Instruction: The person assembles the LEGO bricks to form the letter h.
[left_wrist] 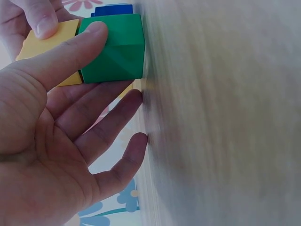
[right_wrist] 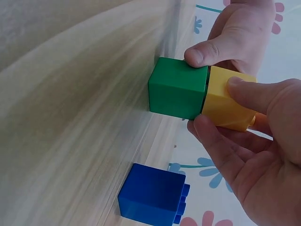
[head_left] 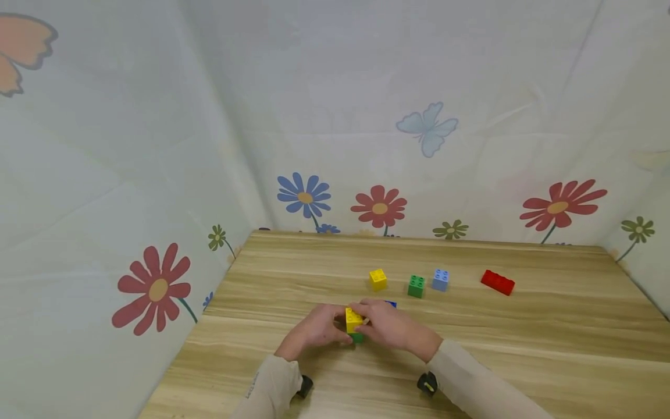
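Note:
A yellow brick (head_left: pixel 353 321) sits on top of a green brick (head_left: pixel 357 337) near the front middle of the table, with a thin dark seam between them in the right wrist view. My left hand (head_left: pixel 320 327) grips the green brick, its thumb on one side face and the lower fingers spread toward the table. From the other side my right hand (head_left: pixel 389 327) pinches the yellow brick (right_wrist: pixel 221 106) between thumb and fingers. Close beside the pair stands a dark blue brick (right_wrist: pixel 153 193), mostly hidden behind the right hand in the head view.
Farther back on the wooden table (head_left: pixel 293 262) lie another yellow brick (head_left: pixel 378 280), another green brick (head_left: pixel 416 286) and a light blue brick (head_left: pixel 441 280). A longer red brick (head_left: pixel 498 282) lies to their right. Flower-printed cloth (head_left: pixel 335 145) rises behind the table.

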The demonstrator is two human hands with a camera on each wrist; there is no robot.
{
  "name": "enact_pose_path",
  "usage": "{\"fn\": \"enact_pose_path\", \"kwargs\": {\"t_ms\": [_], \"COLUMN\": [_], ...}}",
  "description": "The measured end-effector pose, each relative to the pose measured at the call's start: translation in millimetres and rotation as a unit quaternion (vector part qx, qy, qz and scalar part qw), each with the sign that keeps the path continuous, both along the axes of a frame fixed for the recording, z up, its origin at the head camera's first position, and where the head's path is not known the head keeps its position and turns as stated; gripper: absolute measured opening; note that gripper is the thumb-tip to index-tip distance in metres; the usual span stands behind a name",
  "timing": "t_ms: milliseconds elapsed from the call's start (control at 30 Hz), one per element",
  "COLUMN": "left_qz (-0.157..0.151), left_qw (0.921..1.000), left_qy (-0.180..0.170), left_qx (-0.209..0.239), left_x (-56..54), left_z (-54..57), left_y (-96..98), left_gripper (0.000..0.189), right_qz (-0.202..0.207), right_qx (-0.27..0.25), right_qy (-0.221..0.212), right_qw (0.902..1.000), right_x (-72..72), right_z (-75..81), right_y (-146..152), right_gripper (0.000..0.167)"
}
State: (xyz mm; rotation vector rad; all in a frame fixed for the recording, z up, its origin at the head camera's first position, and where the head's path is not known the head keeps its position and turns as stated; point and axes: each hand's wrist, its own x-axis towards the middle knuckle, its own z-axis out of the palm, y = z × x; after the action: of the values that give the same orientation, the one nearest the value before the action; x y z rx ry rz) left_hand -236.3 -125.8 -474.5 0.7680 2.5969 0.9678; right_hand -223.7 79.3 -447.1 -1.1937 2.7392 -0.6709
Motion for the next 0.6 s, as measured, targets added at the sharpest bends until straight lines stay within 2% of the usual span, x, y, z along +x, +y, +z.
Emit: {"fn": "enact_pose_path", "kwargs": {"t_ms": [267,600], "left_qz": [0.002,0.006], "left_qw": [1.0000,1.0000], "left_qy": [-0.002,-0.006], "left_qx": [-0.001,-0.002], "left_x": [-0.9,-0.9], "left_z": [-1.0,-2.2], "left_y": [-0.1,0.3], "left_gripper": [0.034,0.036], "right_qz": [0.004,0.002], "right_qx": [-0.008,-0.008], "right_qy": [-0.004,0.015], "right_qw": [1.0000,0.9998], "right_x": [-0.6,1.6], "right_z": [-0.4,-3.6], "right_y": [1.0,1.4], "right_gripper": [0.044,0.045]}}
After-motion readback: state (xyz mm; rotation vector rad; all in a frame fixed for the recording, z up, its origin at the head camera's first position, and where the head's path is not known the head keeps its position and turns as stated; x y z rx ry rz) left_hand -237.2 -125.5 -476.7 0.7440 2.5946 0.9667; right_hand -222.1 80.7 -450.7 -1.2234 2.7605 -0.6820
